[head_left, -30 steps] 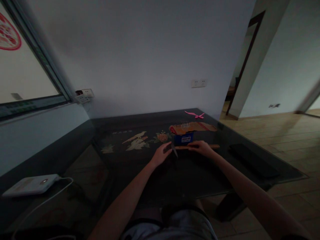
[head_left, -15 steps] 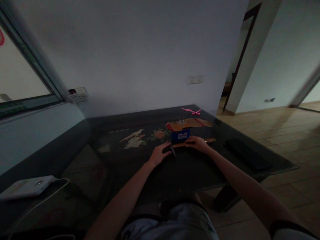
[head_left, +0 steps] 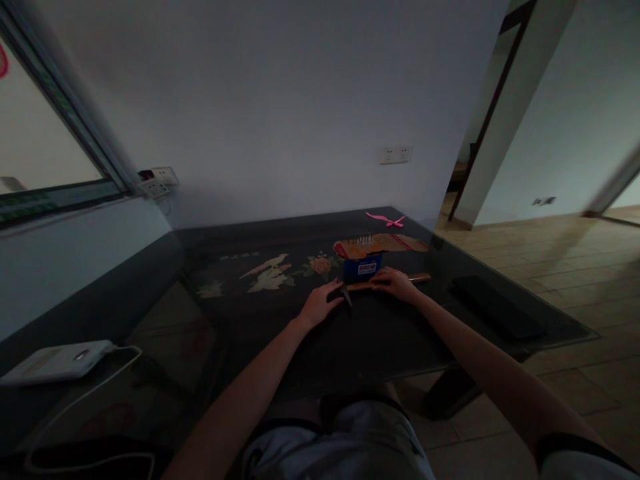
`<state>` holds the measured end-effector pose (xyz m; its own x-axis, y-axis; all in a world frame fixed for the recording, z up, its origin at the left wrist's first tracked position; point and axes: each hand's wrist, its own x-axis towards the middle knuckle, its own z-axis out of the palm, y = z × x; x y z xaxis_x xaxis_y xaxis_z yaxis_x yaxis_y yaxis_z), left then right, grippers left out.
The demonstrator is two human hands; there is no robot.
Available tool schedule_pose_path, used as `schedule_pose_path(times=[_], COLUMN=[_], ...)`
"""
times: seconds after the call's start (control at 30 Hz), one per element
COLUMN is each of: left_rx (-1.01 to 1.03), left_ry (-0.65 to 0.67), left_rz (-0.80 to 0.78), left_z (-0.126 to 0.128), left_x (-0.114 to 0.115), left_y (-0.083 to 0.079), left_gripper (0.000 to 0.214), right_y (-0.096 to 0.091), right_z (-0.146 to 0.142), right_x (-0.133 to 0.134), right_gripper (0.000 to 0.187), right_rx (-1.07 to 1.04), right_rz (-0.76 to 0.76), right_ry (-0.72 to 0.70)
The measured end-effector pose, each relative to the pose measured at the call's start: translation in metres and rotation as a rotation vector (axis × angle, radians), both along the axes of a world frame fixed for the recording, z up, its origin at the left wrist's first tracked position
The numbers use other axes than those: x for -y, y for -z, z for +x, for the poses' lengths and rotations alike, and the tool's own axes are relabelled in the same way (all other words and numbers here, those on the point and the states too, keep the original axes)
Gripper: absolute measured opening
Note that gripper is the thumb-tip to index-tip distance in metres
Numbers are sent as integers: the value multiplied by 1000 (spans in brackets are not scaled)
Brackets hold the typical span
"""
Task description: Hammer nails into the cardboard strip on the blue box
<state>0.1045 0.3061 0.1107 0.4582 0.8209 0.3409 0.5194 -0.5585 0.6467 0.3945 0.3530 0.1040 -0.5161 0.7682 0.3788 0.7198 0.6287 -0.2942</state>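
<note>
A hammer (head_left: 419,278) with a wooden handle and a dark, pointed head lies across the dark table in front of me. The fingers of my left hand (head_left: 319,303) are closed around its head at the left end. My right hand (head_left: 397,285) grips the handle near its middle, and the handle's end sticks out to the right. Just behind the hammer is a small blue box (head_left: 363,267) with a white label. On top of the box rests an orange-tan, sole-shaped piece (head_left: 385,244), with several thin dark nail-like pins standing up at its left part.
A pink ribbon bow (head_left: 394,222) lies at the table's far edge. To the right is a long black case (head_left: 493,308). A white device (head_left: 60,362) with a cable lies at the left. The glass-topped table (head_left: 280,233) meets a wall with sockets (head_left: 395,155).
The camera view has shifted slightly. Both hands stay on the hammer, with hardly any movement of it or the box.
</note>
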Motion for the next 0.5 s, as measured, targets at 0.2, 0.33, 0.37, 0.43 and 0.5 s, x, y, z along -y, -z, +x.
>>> schedule_pose_path(times=[0.2, 0.33, 0.37, 0.43, 0.5], left_rx=[14, 6, -2, -20, -33], left_ry=[11, 22, 24, 26, 28], left_rz=[-22, -25, -21, -12, -6], left_z=[0, 0, 0, 0, 0], left_x=[3, 3, 3, 2, 2], left_y=[-5, -5, -4, -3, -2], left_gripper=[45, 47, 48, 48, 48], right_y=[-4, -2, -1, 1, 1], right_z=[0, 1, 2, 2, 3], right_x=[2, 1, 0, -1, -2], right_gripper=[26, 26, 26, 26, 26], right_rx=[13, 1, -1, 0, 9], right_rz=[-15, -12, -8, -2, -1], right_ry=[2, 0, 2, 0, -9])
